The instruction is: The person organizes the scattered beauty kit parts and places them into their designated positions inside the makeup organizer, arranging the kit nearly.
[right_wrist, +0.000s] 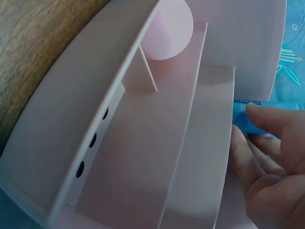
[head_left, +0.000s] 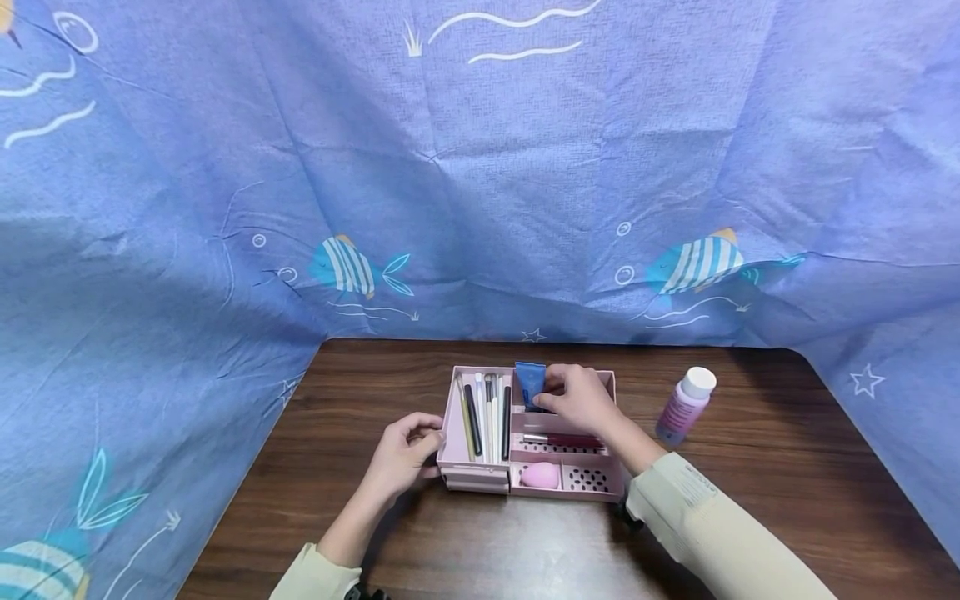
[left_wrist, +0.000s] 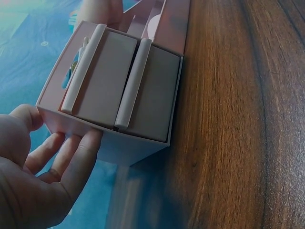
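Observation:
A pink organizer box with dividers and two small front drawers stands on the table. My left hand rests against its left side, with fingers on the outer wall and the thumb at the upper edge in the left wrist view. My right hand pinches a blue squeeze tube between thumb and fingers at the back compartment. The tube is upright, its lower end partly hidden by the hand and box. Several makeup brushes lie in the left compartment. A pink makeup sponge sits in a front compartment.
A bottle of pink liquid with a white cap stands right of the box. A slim dark-red tube lies in the middle compartment. Blue fish-print cloth hangs behind and beside the wooden table.

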Action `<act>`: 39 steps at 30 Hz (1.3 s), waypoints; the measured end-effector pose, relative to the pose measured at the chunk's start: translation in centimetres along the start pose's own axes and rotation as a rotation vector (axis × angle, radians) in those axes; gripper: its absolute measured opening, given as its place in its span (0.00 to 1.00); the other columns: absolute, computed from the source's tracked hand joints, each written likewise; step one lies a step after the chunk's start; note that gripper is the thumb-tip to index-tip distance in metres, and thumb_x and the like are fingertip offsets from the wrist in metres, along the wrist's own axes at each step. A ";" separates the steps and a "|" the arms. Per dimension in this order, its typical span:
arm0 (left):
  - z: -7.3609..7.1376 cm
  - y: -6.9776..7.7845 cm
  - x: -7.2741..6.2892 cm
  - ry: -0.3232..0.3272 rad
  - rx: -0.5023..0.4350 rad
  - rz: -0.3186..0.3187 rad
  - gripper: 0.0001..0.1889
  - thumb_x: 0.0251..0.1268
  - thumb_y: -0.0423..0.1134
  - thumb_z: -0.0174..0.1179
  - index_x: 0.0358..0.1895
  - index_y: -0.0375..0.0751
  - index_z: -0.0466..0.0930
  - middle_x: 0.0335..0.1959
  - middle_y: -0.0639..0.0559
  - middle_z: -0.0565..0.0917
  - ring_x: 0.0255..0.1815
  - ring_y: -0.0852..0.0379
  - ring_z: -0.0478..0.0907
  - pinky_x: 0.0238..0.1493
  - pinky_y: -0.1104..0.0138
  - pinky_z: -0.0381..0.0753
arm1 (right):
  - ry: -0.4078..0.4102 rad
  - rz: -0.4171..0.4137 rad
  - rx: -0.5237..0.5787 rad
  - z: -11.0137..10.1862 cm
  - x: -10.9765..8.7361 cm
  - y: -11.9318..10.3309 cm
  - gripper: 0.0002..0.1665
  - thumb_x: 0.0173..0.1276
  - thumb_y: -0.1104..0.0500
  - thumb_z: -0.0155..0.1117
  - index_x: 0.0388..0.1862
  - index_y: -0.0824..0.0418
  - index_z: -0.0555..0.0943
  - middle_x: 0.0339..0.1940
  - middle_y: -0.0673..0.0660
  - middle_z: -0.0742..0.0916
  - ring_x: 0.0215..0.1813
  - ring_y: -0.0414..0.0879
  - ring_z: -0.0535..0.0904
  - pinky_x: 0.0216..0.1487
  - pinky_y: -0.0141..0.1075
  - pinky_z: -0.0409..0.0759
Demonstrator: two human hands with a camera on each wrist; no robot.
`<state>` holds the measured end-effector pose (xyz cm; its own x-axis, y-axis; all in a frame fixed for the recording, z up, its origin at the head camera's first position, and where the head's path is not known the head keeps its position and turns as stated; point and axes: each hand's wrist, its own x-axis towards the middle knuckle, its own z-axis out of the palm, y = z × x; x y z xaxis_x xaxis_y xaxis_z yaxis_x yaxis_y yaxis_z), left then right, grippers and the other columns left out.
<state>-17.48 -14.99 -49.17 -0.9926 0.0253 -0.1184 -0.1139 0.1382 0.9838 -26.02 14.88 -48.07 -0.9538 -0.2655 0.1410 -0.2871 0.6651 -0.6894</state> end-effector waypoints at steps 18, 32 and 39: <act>0.1 -0.3 0.2 0.002 -0.016 -0.006 0.12 0.66 0.29 0.63 0.51 0.30 0.81 0.36 0.46 0.80 0.34 0.58 0.79 0.31 0.54 0.93 | 0.051 0.016 -0.040 -0.1 -0.4 -0.2 0.05 0.60 0.60 0.76 0.28 0.54 0.86 0.28 0.48 0.90 0.32 0.38 0.85 0.41 0.40 0.88; 0.1 -0.2 0.2 0.006 -0.020 -0.005 0.13 0.66 0.29 0.63 0.52 0.29 0.81 0.37 0.46 0.80 0.34 0.58 0.79 0.30 0.53 0.93 | 0.059 0.000 0.113 -0.7 -1.2 0.7 0.09 0.61 0.65 0.74 0.42 0.62 0.87 0.36 0.56 0.92 0.35 0.43 0.88 0.36 0.32 0.89; 0.1 -0.2 0.2 0.012 -0.014 -0.014 0.13 0.66 0.29 0.63 0.52 0.30 0.81 0.37 0.45 0.81 0.34 0.57 0.80 0.30 0.53 0.93 | 0.065 -0.002 0.110 -1.8 -1.9 1.0 0.11 0.62 0.65 0.74 0.44 0.64 0.87 0.39 0.58 0.92 0.38 0.45 0.89 0.38 0.33 0.89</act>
<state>-17.67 -14.91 -49.39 -0.9913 0.0111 -0.1309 -0.1285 0.1246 0.9838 -24.66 17.25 -47.75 -0.9580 -0.2185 0.1859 -0.2809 0.5830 -0.7623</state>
